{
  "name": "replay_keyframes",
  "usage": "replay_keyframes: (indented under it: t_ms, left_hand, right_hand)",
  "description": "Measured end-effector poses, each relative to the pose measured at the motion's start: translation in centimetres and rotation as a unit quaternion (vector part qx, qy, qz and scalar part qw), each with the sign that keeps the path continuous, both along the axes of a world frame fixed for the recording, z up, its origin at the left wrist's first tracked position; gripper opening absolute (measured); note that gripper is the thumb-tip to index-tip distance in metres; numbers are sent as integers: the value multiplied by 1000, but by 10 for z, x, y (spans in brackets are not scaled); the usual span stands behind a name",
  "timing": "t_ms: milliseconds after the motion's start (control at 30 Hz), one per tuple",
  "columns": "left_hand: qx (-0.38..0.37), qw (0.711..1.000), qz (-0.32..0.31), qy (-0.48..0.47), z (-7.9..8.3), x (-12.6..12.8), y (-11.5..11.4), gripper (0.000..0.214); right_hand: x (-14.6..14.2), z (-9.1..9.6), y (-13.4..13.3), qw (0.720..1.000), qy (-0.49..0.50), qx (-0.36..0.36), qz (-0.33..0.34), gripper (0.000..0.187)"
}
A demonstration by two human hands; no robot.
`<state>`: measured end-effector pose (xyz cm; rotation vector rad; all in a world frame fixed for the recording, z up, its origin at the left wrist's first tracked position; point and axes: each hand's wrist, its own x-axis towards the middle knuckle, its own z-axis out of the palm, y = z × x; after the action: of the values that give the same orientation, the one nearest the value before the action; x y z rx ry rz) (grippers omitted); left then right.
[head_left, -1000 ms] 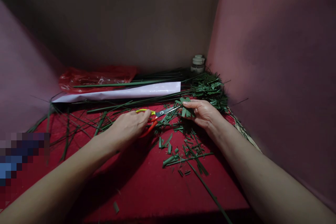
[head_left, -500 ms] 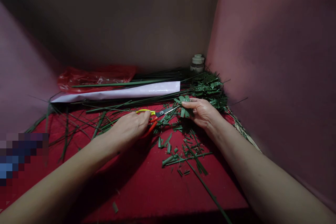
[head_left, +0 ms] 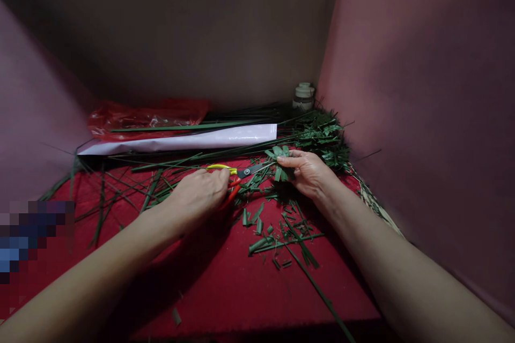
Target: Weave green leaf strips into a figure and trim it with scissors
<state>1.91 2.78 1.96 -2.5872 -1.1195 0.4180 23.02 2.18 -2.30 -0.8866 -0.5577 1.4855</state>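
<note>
Behind the left hand (head_left: 203, 190), tight on scissors (head_left: 247, 172), and right hand (head_left: 310, 172), pinching leaf piece (head_left: 281, 173) — a jar (head_left: 303, 98), contents unclear.

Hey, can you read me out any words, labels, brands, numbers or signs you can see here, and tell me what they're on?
No text can be read anywhere.
Jar at the back: too small and dim to tell whether it bears a label.
Scissors in the left hand: no readable brand.
Pale sheet and red plastic bag: no readable lettering.
</note>
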Motion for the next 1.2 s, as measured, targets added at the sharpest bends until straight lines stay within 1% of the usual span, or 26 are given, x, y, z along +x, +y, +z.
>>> replay_keyframes:
  t_ms: [200, 400, 567, 667, 700, 833, 900, 967, 1067, 1200]
  left_hand:
    - [3, 1000, 12, 28, 4, 1, -4, 22]
    - [-22, 1000, 6, -2, 4, -2, -5, 20]
    - [-54, 998, 22, -9, 5, -3, -5, 19]
    - [-57, 998, 7, -29, 2, -8, -2, 18]
    - [-57, 998, 12, -39, 1, -10, -1, 17]
    - [-47, 993, 64, -82, -3, -12, 3, 15]
    - [-49, 992, 65, -98, -3, -10, 2, 16]
    - [-45, 994, 48, -84, -1, -7, -1, 15]
    - [-27, 999, 22, -36, 2, -3, -5, 18]
    - [-22, 999, 25, -16, 4, 0, -7, 22]
  right_hand:
    - [-1, 3, -2, 1000, 11, -9, 10, 12]
    - [-1, 2, -1, 998, 44, -43, 15, 12]
    - [-1, 2, 0, 996, 53, -66, 15, 12]
    - [0, 3, 0, 997, 54, -61, 1, 12]
    - [1, 3, 0, 997, 56, -56, -7, 13]
    - [1, 5, 0, 997, 64, -35, -40, 22]
    - [0, 6, -1, 996, 66, -24, -45, 24]
    - [-1, 7, -2, 997, 67, -17, -46, 24]
    - [-2, 7, -2, 996, 66, -17, -51, 24]
    - [-2, 7, -1, 996, 64, -27, -56, 26]
